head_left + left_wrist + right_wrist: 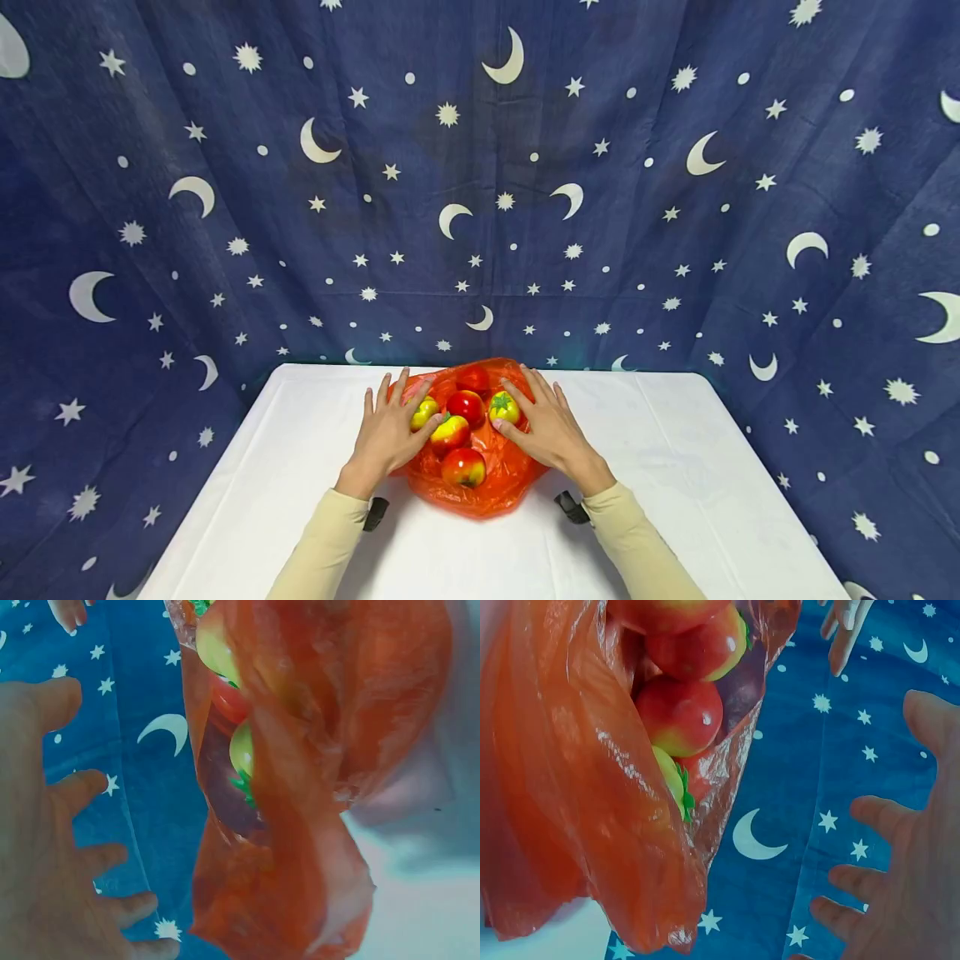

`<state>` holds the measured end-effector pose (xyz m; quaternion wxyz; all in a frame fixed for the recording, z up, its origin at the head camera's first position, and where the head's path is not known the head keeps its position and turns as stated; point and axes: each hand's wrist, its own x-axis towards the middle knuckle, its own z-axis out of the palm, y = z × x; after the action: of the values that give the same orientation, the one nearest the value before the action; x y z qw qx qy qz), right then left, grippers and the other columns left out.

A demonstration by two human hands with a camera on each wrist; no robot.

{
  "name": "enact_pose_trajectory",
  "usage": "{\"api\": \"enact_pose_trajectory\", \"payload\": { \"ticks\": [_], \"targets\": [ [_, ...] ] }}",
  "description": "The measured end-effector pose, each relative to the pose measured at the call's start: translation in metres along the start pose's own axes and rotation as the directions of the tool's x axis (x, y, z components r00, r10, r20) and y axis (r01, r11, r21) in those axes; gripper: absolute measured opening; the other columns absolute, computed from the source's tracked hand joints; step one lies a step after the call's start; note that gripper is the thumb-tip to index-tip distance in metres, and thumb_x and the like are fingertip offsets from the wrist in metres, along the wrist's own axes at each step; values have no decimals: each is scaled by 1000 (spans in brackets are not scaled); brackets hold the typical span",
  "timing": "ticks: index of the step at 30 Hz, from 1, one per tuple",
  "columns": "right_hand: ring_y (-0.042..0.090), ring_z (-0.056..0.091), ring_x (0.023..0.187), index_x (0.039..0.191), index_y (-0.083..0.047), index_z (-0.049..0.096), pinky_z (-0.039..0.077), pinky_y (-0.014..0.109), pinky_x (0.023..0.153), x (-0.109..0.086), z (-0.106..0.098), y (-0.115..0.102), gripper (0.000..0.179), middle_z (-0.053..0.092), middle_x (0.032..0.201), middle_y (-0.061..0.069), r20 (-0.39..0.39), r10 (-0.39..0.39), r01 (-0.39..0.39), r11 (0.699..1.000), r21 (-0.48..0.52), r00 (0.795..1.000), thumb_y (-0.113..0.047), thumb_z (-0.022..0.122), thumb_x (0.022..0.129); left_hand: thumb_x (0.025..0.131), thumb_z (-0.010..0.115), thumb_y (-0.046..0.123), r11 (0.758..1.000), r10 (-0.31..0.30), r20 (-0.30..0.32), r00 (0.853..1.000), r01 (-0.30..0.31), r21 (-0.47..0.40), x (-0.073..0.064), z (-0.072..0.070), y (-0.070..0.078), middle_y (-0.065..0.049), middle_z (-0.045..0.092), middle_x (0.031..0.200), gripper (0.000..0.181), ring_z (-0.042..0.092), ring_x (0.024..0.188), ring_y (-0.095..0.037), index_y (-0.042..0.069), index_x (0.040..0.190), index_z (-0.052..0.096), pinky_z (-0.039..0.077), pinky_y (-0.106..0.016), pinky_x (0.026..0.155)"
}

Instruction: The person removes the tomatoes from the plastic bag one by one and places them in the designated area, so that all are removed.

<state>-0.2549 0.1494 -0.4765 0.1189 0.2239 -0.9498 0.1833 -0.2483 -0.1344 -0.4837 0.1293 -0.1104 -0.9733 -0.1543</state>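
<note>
A crumpled orange-red plastic bag (480, 502) lies on the table with its mouth spread upward. Inside sit several shiny red-and-yellow fruits (465, 467), some with green leafy tops; they look like tomatoes. My left hand (390, 433) is over the bag's left side, fingers spread, holding nothing. Over the right side is my right hand (553, 432), likewise spread and without anything in it. Both wrist views show a gap between the hand and the bag (285, 892). Folds of plastic partly hide the fruits (681, 712) there.
The table (675, 483) has a white cover. Behind it and at both sides hangs a dark blue curtain (420, 333) printed with moons and stars. A black strap device (572, 507) sits at the right wrist, another (376, 514) at the left.
</note>
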Motion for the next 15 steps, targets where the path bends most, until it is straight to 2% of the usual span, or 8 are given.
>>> {"api": "enact_pose_trajectory", "payload": {
  "ticks": [7, 15],
  "targets": [
    [32, 23, 151, 152, -28, 38, 20, 61, 120, -3, 6, -4, 71, 25, 163, 10, -2, -1, 1, 999, 37, 1000, -63, 50, 92, 91, 57, 56, 998, -17, -38, 999, 15, -58, -6, 1, -10, -22, 21, 161, 66, 23, 145, -50, 26, 148, 46, 24, -67, 115],
    [39, 30, 147, 151, -28, 40, 25, 60, 118, -7, 14, -8, 69, 27, 162, 12, -9, 1, -1, 997, 77, 1000, -59, 53, 92, 91, 60, 50, 991, -52, -25, 998, 48, -128, -12, 3, -20, -26, 19, 161, 66, 25, 143, -54, 26, 150, 42, 28, -66, 114]
  ]
}}
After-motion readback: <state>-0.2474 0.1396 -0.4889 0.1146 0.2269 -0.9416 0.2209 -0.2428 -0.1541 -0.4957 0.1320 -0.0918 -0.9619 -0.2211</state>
